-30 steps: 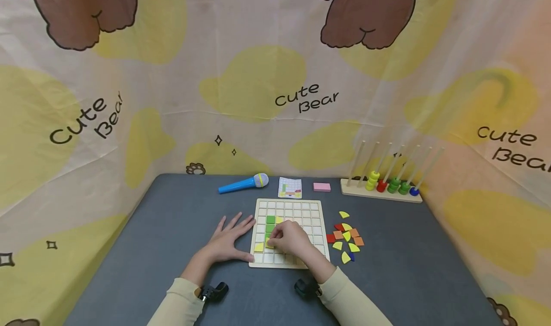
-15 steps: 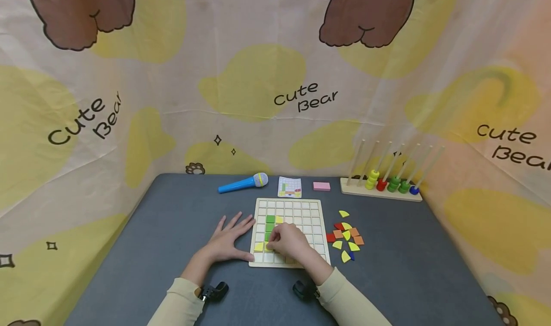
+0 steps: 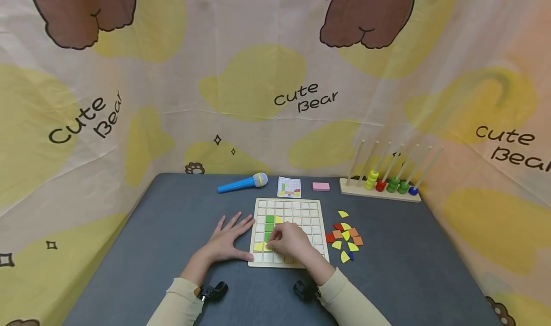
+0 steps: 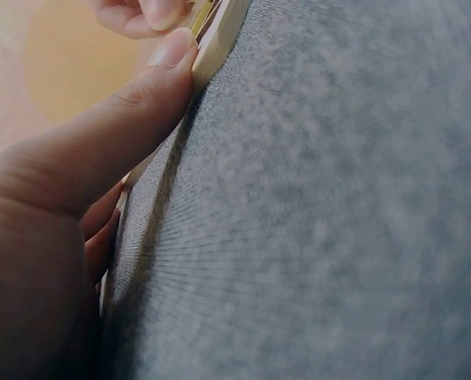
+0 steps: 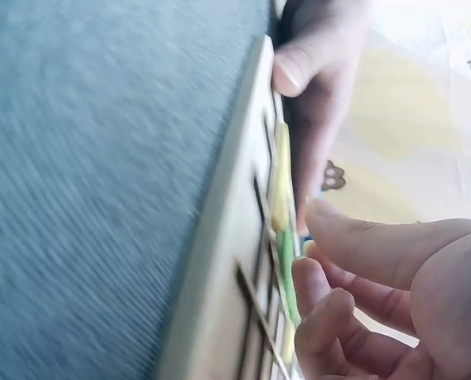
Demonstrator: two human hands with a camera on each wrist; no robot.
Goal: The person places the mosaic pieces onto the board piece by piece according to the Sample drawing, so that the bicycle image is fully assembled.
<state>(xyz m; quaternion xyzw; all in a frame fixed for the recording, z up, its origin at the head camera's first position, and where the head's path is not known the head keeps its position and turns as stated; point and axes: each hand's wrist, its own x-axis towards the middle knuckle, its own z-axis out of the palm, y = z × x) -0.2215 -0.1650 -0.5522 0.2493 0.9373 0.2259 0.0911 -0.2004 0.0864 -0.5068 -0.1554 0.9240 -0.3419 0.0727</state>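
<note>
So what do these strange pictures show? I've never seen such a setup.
No machine: just a person's bare hands. The wide picture comes from a camera on the head, each close-up from a wrist camera. On the table lies a gridded board with green tiles and yellow tiles; loose pieces lie right of it. Farther back are a toy microphone, card, pink block and bead rack. The left hand, spread, touches the board's edge. The right hand is at a yellow tile; whether gripping it, I can't tell.
</note>
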